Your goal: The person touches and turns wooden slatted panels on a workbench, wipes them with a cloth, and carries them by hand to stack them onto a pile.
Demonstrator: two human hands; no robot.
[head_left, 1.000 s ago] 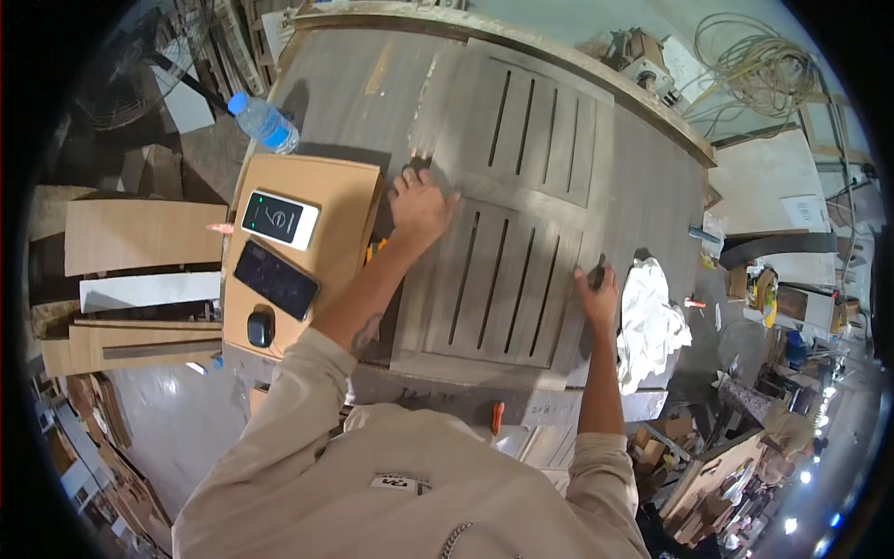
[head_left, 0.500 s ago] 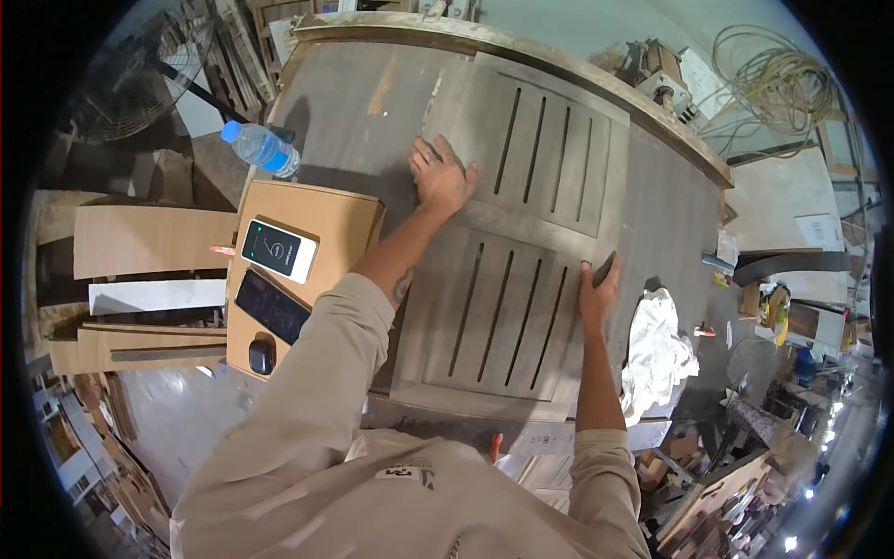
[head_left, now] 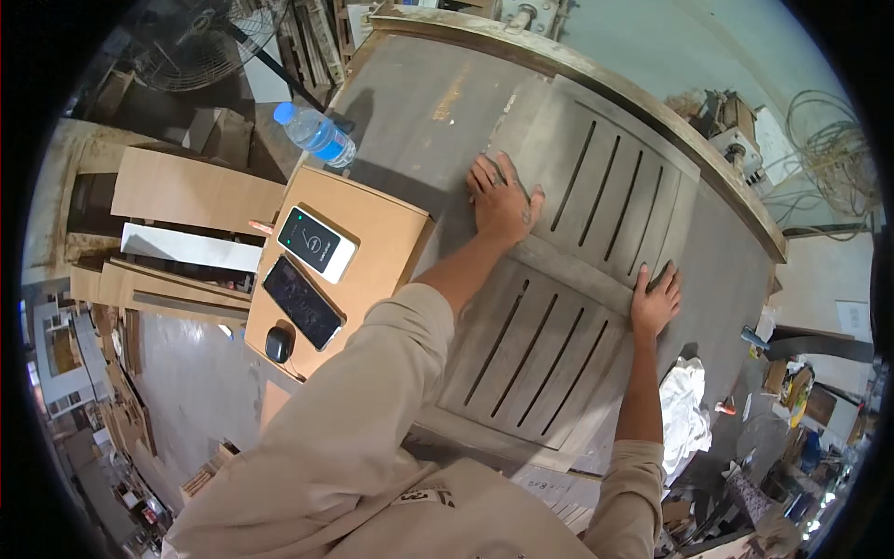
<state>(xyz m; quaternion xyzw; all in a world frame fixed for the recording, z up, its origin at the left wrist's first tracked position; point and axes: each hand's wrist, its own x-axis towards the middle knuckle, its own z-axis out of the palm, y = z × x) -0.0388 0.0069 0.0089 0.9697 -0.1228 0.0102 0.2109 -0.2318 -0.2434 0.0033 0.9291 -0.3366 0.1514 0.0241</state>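
Note:
A grey-brown wooden panel [head_left: 582, 273], with two framed sections of long slots, lies flat on a grey worktable [head_left: 396, 102]. My left hand [head_left: 504, 207] rests at the panel's left edge, near its middle rail, fingers spread. Across from it, my right hand [head_left: 656, 303] lies on the right edge by the same rail, its fingers apart. Neither hand is closed around anything. A crumpled white cloth [head_left: 684, 410] lies right of the panel, just beyond my right forearm.
Left of the panel, a cardboard box [head_left: 372, 219] carries a white handheld device [head_left: 317, 244], a dark phone [head_left: 303, 303] and a small black case [head_left: 278, 344]. Behind it stands a water bottle [head_left: 317, 135]. A raised ledge [head_left: 596, 65] borders the table's far side.
The view has turned, so the panel sits more tilted and further right in it. My right hand has slid a little farther up the panel's right edge. My left hand stays at the left edge.

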